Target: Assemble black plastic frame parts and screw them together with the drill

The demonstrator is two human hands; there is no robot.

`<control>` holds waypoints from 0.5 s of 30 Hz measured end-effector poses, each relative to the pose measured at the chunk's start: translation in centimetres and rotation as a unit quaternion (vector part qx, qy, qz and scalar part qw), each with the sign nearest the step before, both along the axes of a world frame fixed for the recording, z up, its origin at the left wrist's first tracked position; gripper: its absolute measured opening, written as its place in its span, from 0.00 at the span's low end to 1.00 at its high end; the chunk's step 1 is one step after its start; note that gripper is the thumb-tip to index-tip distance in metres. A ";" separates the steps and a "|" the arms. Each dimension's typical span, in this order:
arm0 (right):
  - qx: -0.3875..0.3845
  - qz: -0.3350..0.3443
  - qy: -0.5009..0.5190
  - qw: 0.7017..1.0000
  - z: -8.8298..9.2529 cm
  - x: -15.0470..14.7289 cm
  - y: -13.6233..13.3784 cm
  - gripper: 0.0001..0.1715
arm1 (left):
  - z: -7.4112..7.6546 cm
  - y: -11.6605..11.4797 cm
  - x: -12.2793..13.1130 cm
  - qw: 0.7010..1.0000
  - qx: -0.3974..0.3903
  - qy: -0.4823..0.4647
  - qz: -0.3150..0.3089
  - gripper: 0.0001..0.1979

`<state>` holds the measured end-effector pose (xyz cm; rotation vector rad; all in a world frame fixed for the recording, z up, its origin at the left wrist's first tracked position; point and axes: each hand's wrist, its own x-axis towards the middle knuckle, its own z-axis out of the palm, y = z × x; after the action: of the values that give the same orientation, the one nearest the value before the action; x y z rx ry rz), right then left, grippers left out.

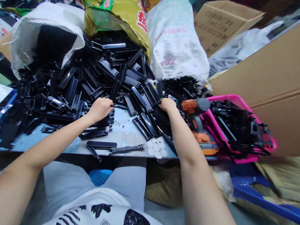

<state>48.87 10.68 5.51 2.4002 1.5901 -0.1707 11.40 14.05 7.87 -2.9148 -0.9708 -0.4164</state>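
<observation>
A big heap of black plastic parts (108, 73) covers the back of a grey table (127, 131). My left hand (100, 108) reaches into the heap's near edge, its fingers curled round a black part (113, 105). My right hand (168, 104) rests on the heap further right, fingers bent down over black comb-like pieces; what it grips is hidden. Several loose black strips (101, 144) and a metal tool (127, 148) lie near the table's front edge, beside small white discs (157, 148).
An orange cordless drill (196, 124) lies right of my right hand, against a pink basket (236, 99) full of black parts. White and yellow sacks (173, 33) and cardboard boxes (283, 76) stand behind and right. A blue stool (263, 197) stands low right.
</observation>
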 end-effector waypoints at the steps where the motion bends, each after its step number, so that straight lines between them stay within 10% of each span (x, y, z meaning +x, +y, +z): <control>1: -0.009 0.005 0.000 1.000 -0.6 0.0 0.5 0.17 | 0.4 -1.3 -1.8 1.000 -0.007 -0.016 0.006 0.10; 8: -0.014 0.140 -0.107 0.984 -3.3 0.3 0.5 0.14 | -0.4 -10.2 -11.8 0.996 -0.067 -0.039 0.045 0.09; 15: -0.025 0.172 -0.121 0.977 -2.8 0.4 -0.6 0.18 | -0.4 -13.0 -12.3 0.989 -0.060 0.129 0.043 0.10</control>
<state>49.31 10.10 2.67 1.9787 1.8208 0.1400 -0.93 1.03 7.50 -2.9181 -1.1091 0.0252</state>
